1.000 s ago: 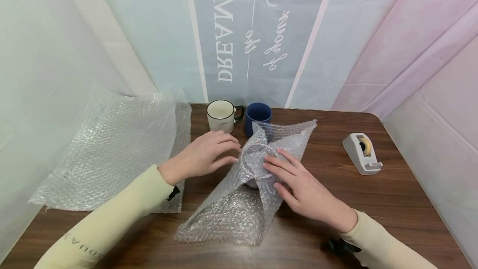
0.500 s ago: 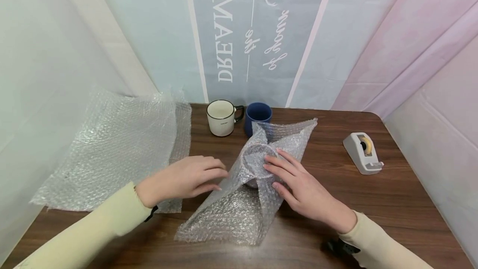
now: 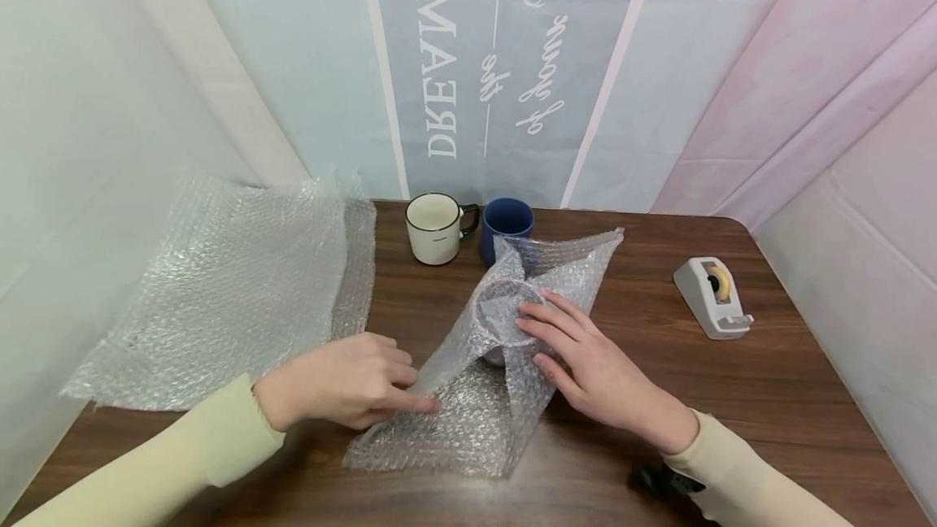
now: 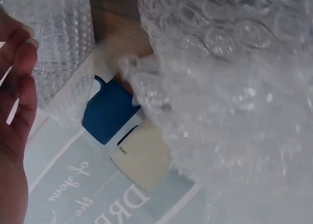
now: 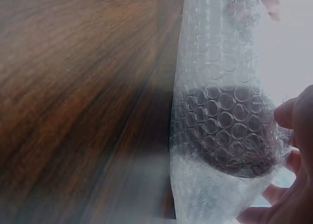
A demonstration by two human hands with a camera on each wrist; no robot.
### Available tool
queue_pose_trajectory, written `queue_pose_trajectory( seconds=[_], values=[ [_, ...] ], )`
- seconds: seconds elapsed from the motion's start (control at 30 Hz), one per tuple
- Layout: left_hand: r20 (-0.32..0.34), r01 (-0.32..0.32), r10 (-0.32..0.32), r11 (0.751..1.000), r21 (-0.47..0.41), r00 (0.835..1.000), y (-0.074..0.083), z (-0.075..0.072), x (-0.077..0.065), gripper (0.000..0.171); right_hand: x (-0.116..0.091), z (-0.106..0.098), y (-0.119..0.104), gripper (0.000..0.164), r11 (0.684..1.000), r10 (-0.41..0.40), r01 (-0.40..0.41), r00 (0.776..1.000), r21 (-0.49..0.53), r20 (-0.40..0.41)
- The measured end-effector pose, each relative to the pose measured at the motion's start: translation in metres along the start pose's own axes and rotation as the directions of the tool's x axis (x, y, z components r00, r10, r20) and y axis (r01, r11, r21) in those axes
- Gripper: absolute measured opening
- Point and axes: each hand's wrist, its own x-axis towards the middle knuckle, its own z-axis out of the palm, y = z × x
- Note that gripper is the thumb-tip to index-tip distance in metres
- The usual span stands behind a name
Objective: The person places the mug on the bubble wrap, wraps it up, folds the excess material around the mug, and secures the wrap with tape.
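A round-rimmed cup [image 3: 494, 357] stands inside a sheet of bubble wrap [image 3: 468, 421], whose flaps fold over its top. Through the wrap it shows as a dark shape in the right wrist view. My right hand [image 3: 596, 368] rests on the folded flaps at the cup's right side, fingers spread over the rim and thumb lower down. My left hand [image 3: 351, 385] is over the sheet's front left corner, index finger straight across it and the other fingers bent. In the left wrist view, the fingertips [image 4: 28, 48] show nothing between them.
A white mug [image 3: 433, 234] with a black rim and a blue mug [image 3: 507, 226] stand behind the wrapped cup. Another bubble wrap sheet [image 3: 234, 291] lies at the left, against the wall. At the right is a white tape dispenser [image 3: 712, 299] on the wooden table [image 3: 732, 405].
My left hand has left the cup's left side and come toward me, down to the front left corner of the wrap. The right hand has stayed on the flaps.
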Motion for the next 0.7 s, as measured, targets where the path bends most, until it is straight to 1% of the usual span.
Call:
queue_pose_trajectory(
  seconds=[0.07,0.17,0.33,0.43,0.57,0.63,0.7],
  values=[
    [0.043,-0.001,0.000,0.999,0.033,0.999,0.000,0.000,-0.002,0.032,0.000,0.000,0.000,0.044,1.000,0.005,-0.005,1.000,-0.001,0.003],
    [0.072,0.017,-0.020,0.999,0.045,0.997,0.000,0.000,-0.005,0.026,0.000,-0.001,0.000,0.044,1.000,0.005,-0.005,1.000,-0.003,0.006],
    [0.067,0.022,-0.026,0.998,0.066,0.997,0.001,0.000,-0.008,0.021,0.000,-0.001,0.000,0.044,1.000,0.004,-0.004,1.000,-0.007,0.007],
    [0.060,0.008,-0.014,0.995,0.094,0.998,0.001,-0.002,-0.009,0.021,0.000,-0.001,-0.001,0.043,1.000,0.003,-0.003,1.000,-0.010,0.002],
    [0.073,-0.011,0.001,0.991,0.137,0.997,0.004,-0.003,-0.011,0.021,0.000,-0.001,-0.002,0.043,1.000,0.001,-0.001,1.000,-0.008,-0.006],
    [0.077,-0.009,-0.002,0.991,0.133,0.997,0.007,-0.004,-0.012,0.021,0.000,-0.001,-0.002,0.043,1.000,0.005,-0.005,1.000,-0.008,-0.004],
    [0.061,0.013,-0.018,0.997,0.082,0.998,0.009,-0.005,-0.014,0.022,0.001,-0.001,-0.003,0.044,1.000,0.009,-0.009,1.000,-0.003,-0.001]
  ],
)
